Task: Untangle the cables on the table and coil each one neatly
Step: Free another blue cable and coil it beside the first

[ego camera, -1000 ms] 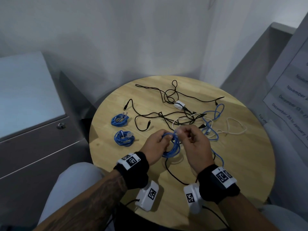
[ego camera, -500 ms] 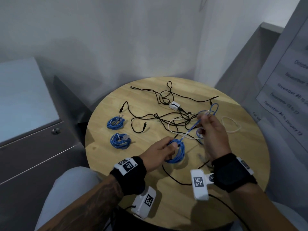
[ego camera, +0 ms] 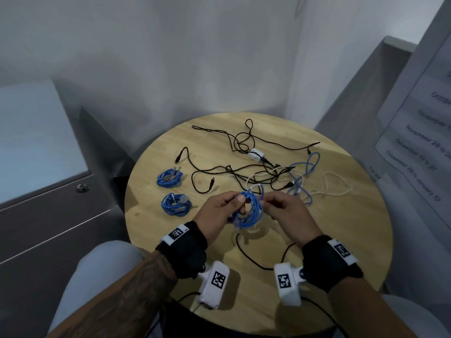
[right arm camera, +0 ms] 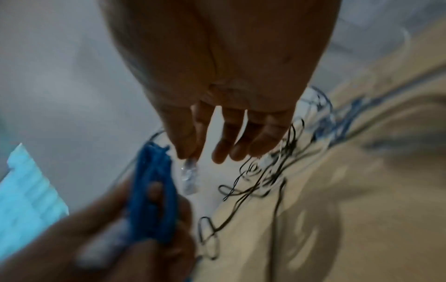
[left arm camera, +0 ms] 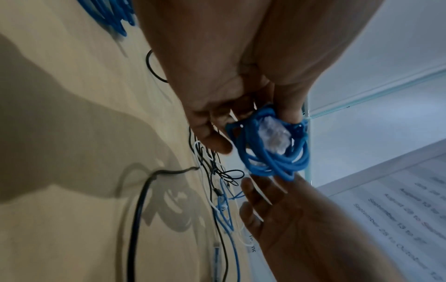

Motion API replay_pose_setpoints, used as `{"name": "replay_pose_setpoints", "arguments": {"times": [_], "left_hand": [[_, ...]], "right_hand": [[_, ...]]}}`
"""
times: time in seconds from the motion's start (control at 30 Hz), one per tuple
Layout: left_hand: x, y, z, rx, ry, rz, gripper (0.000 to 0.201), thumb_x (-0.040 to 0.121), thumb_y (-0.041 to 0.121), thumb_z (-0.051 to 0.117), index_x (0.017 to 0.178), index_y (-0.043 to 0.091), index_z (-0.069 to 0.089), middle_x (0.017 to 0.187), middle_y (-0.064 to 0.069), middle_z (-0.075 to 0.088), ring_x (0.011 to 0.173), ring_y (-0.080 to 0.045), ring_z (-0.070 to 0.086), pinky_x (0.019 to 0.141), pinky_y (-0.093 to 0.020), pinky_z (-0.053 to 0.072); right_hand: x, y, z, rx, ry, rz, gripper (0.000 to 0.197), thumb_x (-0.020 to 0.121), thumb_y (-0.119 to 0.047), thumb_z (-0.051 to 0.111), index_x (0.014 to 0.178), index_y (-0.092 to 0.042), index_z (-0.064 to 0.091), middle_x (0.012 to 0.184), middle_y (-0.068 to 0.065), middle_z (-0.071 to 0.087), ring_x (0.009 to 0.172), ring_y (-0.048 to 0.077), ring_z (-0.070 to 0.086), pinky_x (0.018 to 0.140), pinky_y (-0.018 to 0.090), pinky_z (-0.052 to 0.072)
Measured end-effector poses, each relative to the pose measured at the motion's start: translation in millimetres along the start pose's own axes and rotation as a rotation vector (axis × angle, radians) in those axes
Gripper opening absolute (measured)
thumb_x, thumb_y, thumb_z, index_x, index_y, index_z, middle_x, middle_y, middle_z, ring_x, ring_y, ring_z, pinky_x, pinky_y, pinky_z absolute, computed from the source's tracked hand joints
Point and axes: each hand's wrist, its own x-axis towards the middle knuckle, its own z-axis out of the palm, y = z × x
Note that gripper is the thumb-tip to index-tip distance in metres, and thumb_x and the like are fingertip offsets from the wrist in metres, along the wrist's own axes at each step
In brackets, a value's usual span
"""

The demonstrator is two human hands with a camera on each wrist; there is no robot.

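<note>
A blue cable coil point(ego camera: 247, 212) hangs just above the round wooden table point(ego camera: 341, 240), near its front middle. My left hand point(ego camera: 240, 204) grips the coil's left side between thumb and curled fingers; the left wrist view shows the coil point(left arm camera: 272, 152) with a clear plug point(left arm camera: 274, 137) in it. My right hand point(ego camera: 267, 203) pinches the cable's other clear plug point(right arm camera: 190, 175) between thumb and forefinger, right beside the coil point(right arm camera: 152, 200). Two coiled blue cables point(ego camera: 169, 178) point(ego camera: 175, 204) lie at the table's left.
A tangle of black cables point(ego camera: 244, 167) with a small white adapter point(ego camera: 256, 154) fills the far middle. A loose blue cable point(ego camera: 305, 174) and a white cable point(ego camera: 336, 189) lie at the right. A grey cabinet point(ego camera: 48, 191) stands to the left.
My right hand, stretched out to the far right with the cable's free end half a second ago, has come back to the coil. The coil has gained that length. The left hand kept its grip.
</note>
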Motion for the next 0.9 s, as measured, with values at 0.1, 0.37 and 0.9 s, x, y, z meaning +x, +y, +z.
{"name": "replay_pose_setpoints", "arguments": {"times": [0.1, 0.37, 0.9], "left_hand": [[-1, -1, -2, 0.047, 0.017, 0.015, 0.023, 0.101, 0.025, 0.052, 0.094, 0.020, 0.073, 0.072, -0.001, 0.052, 0.067, -0.013, 0.045, 0.066, -0.027, 0.039], [-6, -1, 3, 0.032, -0.110, -0.032, 0.031, 0.101, 0.023, 0.050, 0.086, -0.002, 0.060, 0.069, -0.001, 0.051, 0.062, -0.012, 0.048, 0.064, -0.023, 0.043], [2, -1, -3, -0.070, 0.011, -0.062, 0.026, 0.100, 0.018, 0.052, 0.117, 0.010, 0.069, 0.090, -0.005, 0.074, 0.080, -0.017, 0.068, 0.073, -0.031, 0.056]], "right_hand": [[0, 1, 11, 0.178, 0.004, 0.180, 0.011, 0.096, -0.021, 0.066, 0.094, -0.024, 0.077, 0.083, -0.005, 0.074, 0.074, 0.011, 0.065, 0.064, 0.023, 0.042], [-5, -4, 19, 0.368, 0.025, 0.257, 0.019, 0.099, -0.012, 0.056, 0.101, -0.013, 0.075, 0.079, 0.008, 0.070, 0.068, 0.022, 0.061, 0.067, 0.035, 0.049], [-8, 2, 32, 0.264, -0.121, 0.079, 0.072, 0.081, -0.039, 0.083, 0.142, -0.028, 0.048, 0.116, -0.001, 0.073, 0.110, 0.014, 0.069, 0.097, 0.037, 0.054]]}}
